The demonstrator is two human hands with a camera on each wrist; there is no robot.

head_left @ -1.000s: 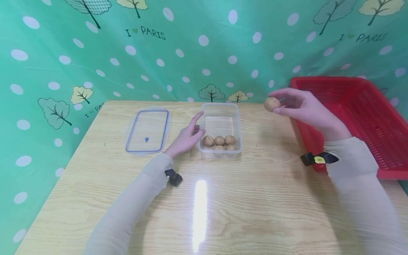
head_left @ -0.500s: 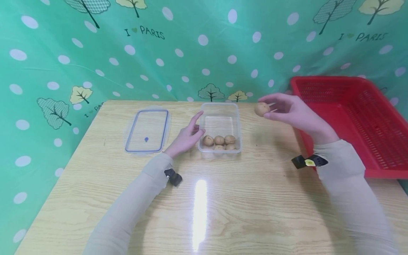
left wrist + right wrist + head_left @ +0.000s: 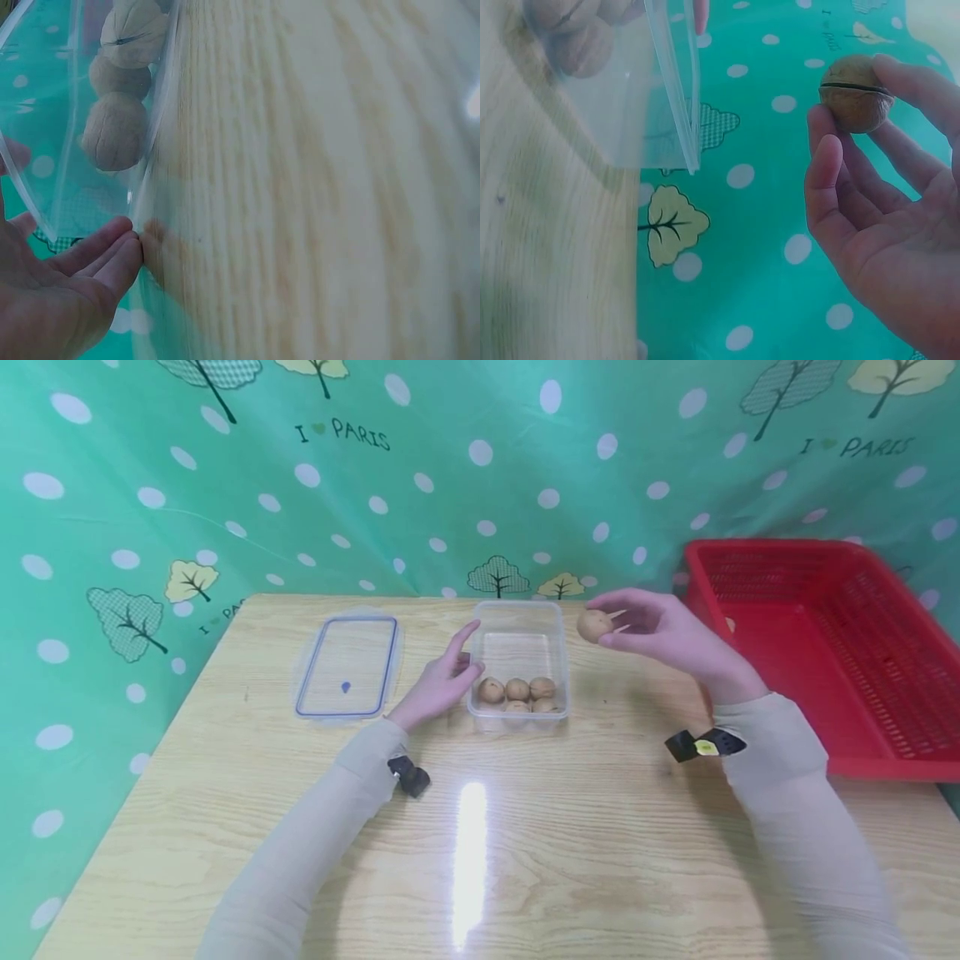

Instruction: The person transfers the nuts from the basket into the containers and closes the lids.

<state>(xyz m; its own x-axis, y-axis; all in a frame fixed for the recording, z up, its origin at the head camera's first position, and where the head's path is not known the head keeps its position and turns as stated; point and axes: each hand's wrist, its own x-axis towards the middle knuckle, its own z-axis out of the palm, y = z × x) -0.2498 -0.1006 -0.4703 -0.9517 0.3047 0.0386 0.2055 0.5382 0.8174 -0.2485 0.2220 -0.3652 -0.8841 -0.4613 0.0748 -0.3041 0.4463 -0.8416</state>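
My right hand (image 3: pixel 660 627) pinches a walnut (image 3: pixel 595 626) between thumb and fingertips, in the air to the right of a clear plastic container (image 3: pixel 562 652). The dark seam of the held walnut (image 3: pixel 857 94) shows in the right wrist view. Several walnuts (image 3: pixel 517 690) sit in the near part of the container. My left hand (image 3: pixel 438 685) rests by the container's left side, index finger stretched along the rim and thumb near it. In the left wrist view its other fingers (image 3: pixel 112 259) lie low beside the container's wall, loosely bent.
A clear lid with a blue seal (image 3: pixel 347 668) lies flat on the wooden table (image 3: pixel 585 843), left of the container. A red basket (image 3: pixel 825 768) stands at the right, part of a walnut (image 3: pixel 730 624) showing inside. Green printed cloth (image 3: pixel 420 460) hangs behind.
My right hand has carried the walnut leftward and slightly down, from beside the red basket toward the container. The left hand has stayed in place.
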